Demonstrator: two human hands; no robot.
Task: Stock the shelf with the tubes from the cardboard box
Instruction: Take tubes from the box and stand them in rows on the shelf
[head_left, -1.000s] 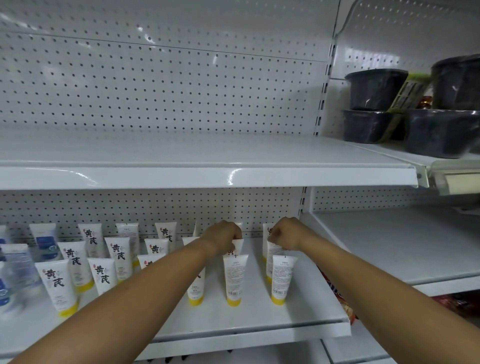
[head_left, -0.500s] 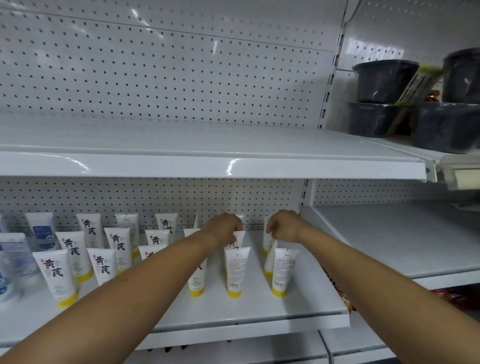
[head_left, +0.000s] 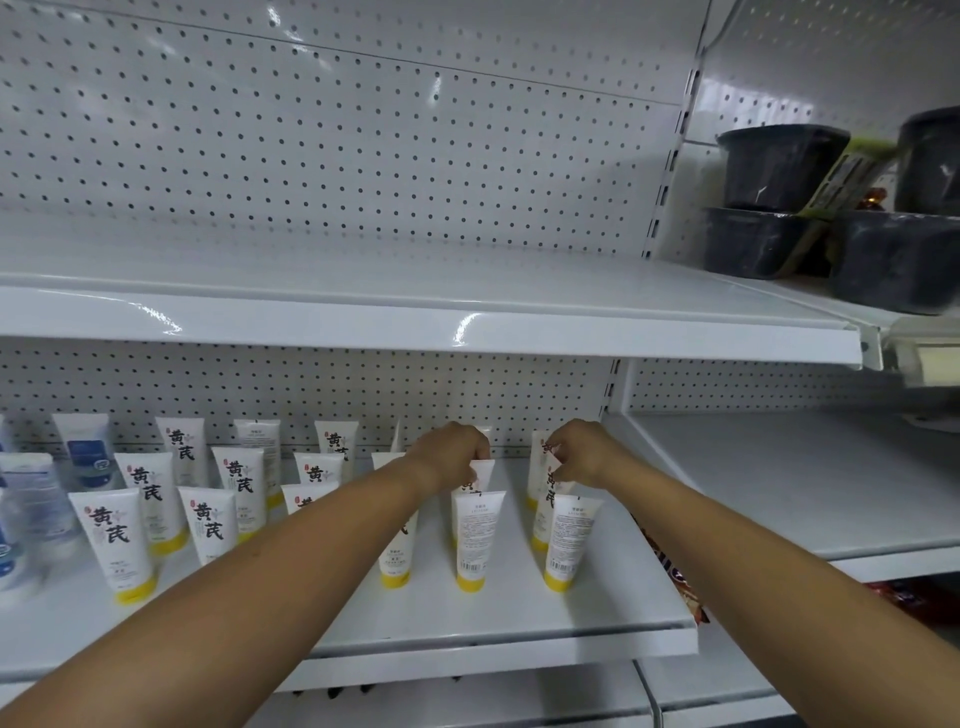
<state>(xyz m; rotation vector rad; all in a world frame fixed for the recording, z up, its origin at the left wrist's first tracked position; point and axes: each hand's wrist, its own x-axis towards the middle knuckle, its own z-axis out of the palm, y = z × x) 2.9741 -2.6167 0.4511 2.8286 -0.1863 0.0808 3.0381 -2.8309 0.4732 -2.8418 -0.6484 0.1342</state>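
Left hand (head_left: 449, 456) curled, pinching top edge of second-row tube (head_left: 480, 475). Right hand (head_left: 586, 454) curled, pinching neighbour tube (head_left: 544, 514) just right of it. Both upright on shelf (head_left: 519, 618), behind front tubes (head_left: 478, 540). More tubes (head_left: 117, 540) left. Dark tubs (head_left: 779, 166) far right, higher.

Yellow-capped tubes (head_left: 474, 540) standing cap-down on the lower shelf (head_left: 519, 618): seventeen, give or take one, hard to fix behind the two forearms (head_left: 291, 571). Three of them turned fine-print side out, one edge-on. Blue-labelled tubes (head_left: 85, 452) at the far left of the same shelf: three in plain view. Dark tubs (head_left: 779, 166) on the upper right shelf (head_left: 769, 291): four, stacked two and two. One green-striped pack (head_left: 857, 171) wedged between the stacks. Red wrappers (head_left: 906, 597) low on the right: two patches.
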